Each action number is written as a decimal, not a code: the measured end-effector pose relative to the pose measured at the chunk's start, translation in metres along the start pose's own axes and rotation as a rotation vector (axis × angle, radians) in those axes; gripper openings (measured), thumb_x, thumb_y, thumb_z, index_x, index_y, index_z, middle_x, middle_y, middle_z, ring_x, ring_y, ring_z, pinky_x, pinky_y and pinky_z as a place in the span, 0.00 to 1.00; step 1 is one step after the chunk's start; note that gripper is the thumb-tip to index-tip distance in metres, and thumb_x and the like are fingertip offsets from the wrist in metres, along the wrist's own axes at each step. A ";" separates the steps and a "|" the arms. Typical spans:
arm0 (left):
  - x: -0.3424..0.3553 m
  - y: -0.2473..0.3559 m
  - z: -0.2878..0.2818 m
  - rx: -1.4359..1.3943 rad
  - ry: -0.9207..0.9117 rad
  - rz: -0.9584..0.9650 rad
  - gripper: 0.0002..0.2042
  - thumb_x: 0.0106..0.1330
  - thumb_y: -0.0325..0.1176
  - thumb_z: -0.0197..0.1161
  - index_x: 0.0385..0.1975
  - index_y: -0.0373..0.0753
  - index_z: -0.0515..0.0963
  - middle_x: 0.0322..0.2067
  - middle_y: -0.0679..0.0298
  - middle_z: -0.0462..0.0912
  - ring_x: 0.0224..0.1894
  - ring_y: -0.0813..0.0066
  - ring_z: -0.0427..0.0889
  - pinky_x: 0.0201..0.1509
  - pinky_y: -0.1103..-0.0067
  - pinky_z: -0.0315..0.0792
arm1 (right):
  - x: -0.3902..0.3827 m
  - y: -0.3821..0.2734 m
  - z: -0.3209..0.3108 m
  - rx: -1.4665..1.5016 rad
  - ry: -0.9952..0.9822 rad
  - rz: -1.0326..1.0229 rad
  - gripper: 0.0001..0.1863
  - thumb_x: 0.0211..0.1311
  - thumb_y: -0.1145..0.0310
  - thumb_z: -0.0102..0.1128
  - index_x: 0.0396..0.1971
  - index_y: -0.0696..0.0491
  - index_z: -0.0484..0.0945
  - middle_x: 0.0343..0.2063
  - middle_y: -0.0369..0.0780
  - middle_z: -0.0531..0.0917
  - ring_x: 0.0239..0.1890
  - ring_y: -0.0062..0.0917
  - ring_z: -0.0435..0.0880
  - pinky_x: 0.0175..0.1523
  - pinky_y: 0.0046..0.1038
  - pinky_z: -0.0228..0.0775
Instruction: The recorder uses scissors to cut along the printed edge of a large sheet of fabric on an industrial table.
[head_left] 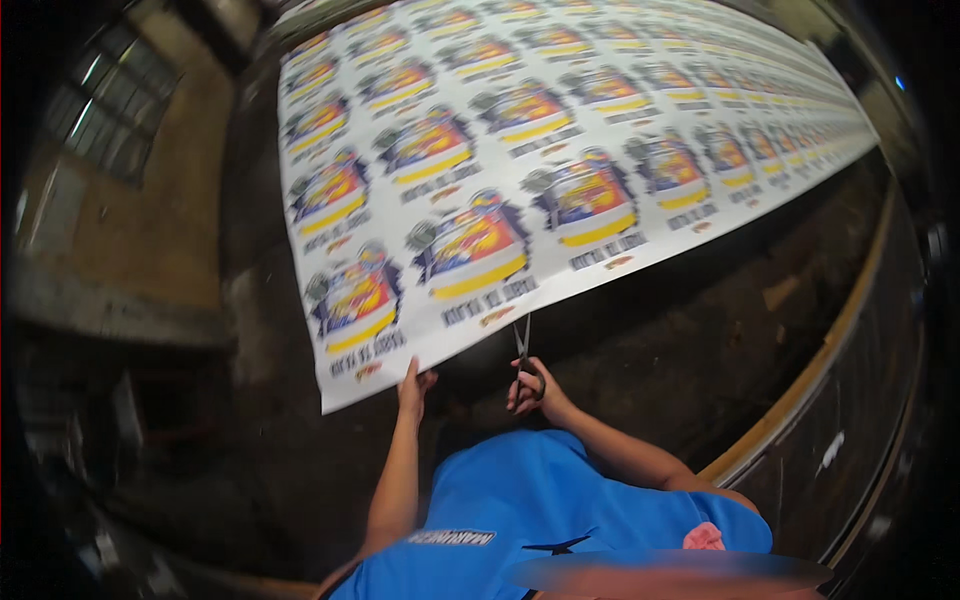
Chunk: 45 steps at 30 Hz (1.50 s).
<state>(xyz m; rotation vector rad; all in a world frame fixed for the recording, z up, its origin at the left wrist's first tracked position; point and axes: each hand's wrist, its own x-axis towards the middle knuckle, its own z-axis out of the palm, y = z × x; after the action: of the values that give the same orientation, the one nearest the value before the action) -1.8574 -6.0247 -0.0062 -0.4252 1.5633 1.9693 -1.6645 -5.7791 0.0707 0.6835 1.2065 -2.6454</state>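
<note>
A large white printed sheet (515,300), covered in repeated rows of colourful emblems, stretches away from me to the upper right. My left hand (414,388) pinches its near edge close to the left corner, the thumb on top and the fingers underneath. In my right hand (540,390) is a pair of scissors (523,340), fingers through the dark handles. The blades point away from me, parted, with their tips at the sheet's near edge, to the right of my left hand. Whether they have cut into it I cannot tell.
A dark surface (700,310) lies beneath and in front of the sheet. A board with a pale wooden edge (800,400) runs along the right. On the left are a tan wall (190,130) and a barred window (115,100).
</note>
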 end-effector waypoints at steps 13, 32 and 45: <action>-0.011 0.022 0.005 0.131 -0.071 0.277 0.10 0.74 0.39 0.58 0.42 0.38 0.74 0.22 0.72 0.71 0.22 0.85 0.71 0.29 0.82 0.73 | 0.020 0.019 0.076 -0.490 -0.178 0.103 0.26 0.70 0.47 0.56 0.53 0.52 0.67 0.25 0.36 0.78 0.20 0.20 0.81 0.21 0.22 0.70; 0.001 0.013 -0.015 0.127 -0.256 0.284 0.16 0.73 0.44 0.60 0.33 0.36 0.77 0.23 0.68 0.75 0.23 0.82 0.74 0.31 0.81 0.74 | 0.068 0.053 0.106 -0.308 0.145 -0.180 0.30 0.68 0.60 0.64 0.68 0.47 0.68 0.19 0.31 0.75 0.14 0.14 0.70 0.19 0.18 0.61; -0.014 0.052 -0.015 0.287 -0.299 0.188 0.15 0.75 0.40 0.57 0.29 0.35 0.75 0.19 0.66 0.74 0.24 0.79 0.75 0.31 0.80 0.72 | 0.263 -0.040 0.131 -0.402 0.184 -0.195 0.29 0.68 0.59 0.63 0.66 0.50 0.71 0.30 0.29 0.81 0.22 0.11 0.70 0.28 0.17 0.62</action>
<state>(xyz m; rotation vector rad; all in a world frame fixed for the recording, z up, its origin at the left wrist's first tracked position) -1.8804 -6.0495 0.0382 0.1321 1.6998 1.8015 -1.9545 -5.8378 0.0497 0.7786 1.8736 -2.4029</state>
